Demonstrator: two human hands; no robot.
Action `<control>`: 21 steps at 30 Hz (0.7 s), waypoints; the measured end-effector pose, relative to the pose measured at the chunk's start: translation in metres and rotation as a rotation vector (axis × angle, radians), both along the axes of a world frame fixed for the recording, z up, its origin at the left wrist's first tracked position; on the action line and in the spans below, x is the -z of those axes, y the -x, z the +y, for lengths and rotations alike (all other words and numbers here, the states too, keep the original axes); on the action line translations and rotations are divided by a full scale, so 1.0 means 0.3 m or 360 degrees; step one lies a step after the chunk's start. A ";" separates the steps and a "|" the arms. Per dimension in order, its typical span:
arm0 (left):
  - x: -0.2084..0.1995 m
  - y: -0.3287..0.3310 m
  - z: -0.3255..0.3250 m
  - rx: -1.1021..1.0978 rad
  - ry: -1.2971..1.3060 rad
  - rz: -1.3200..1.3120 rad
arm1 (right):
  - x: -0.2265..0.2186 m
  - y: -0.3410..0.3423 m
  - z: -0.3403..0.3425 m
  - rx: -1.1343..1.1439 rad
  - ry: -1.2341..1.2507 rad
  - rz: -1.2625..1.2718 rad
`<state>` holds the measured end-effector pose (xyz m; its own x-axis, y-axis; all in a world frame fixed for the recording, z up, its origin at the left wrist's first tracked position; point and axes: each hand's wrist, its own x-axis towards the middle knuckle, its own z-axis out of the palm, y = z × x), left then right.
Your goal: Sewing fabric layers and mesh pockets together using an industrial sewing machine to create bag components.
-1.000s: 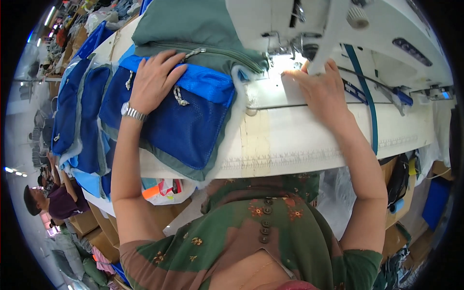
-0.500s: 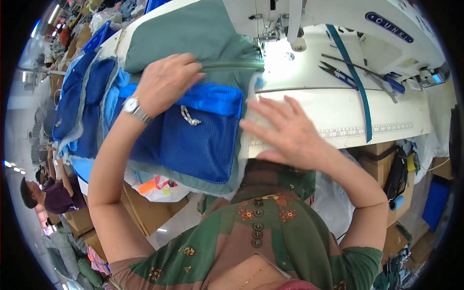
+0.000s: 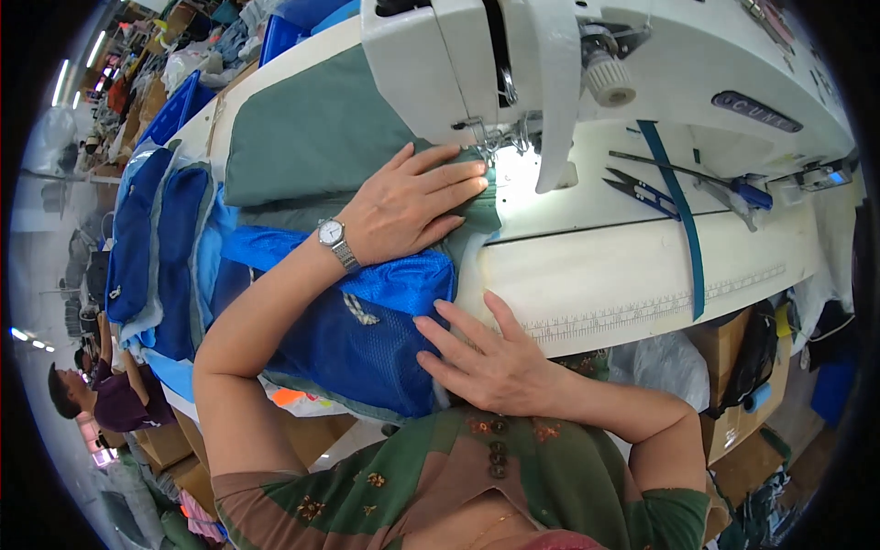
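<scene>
A grey-green fabric piece with dark blue mesh pockets [image 3: 348, 367] is lying across the white sewing surface [image 3: 596, 266], its upper right corner reaching the lit needle area of a white sewing machine [image 3: 426, 78]. The left hand [image 3: 408, 206], wearing a silver-coloured metal wristwatch [image 3: 337, 242], is lying palm down on the green cloth, fingers extended and loosely spread, their tips pointing toward the needle area; it is not closing around anything. The right hand [image 3: 490, 362] is spreading its fingers wide, the fingertips resting at the right edge of the blue mesh and the thumb pointing up over the surface; it too is gripping nothing. A bright blue fabric band [image 3: 408, 280] is running along the top of the mesh, below the left hand, and a pale patterned cord [image 3: 360, 310] is hanging over the pocket. More dark blue mesh pieces [image 3: 181, 261] are lying to the left. Right of the needle area, a narrow teal strip [image 3: 686, 243] is crossing the surface, with dark-bladed thread snips [image 3: 642, 194] lying beside it and a blue-handled screwdriver-like tool [image 3: 750, 194] extending beyond it.
</scene>
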<state>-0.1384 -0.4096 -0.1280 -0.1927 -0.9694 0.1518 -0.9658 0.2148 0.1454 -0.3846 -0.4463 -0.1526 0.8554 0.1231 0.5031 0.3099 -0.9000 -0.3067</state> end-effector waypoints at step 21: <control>-0.029 0.089 0.003 -0.0370 -0.0285 -0.0169 | -0.100 0.006 -0.119 -0.0426 -0.0604 0.0281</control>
<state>-0.1653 -0.4088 -0.1193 0.0319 -0.9989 -0.0346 -0.9978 -0.0338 0.0569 -0.3865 -0.4820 -0.1225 0.8950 0.1860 0.4054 0.4285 -0.6108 -0.6658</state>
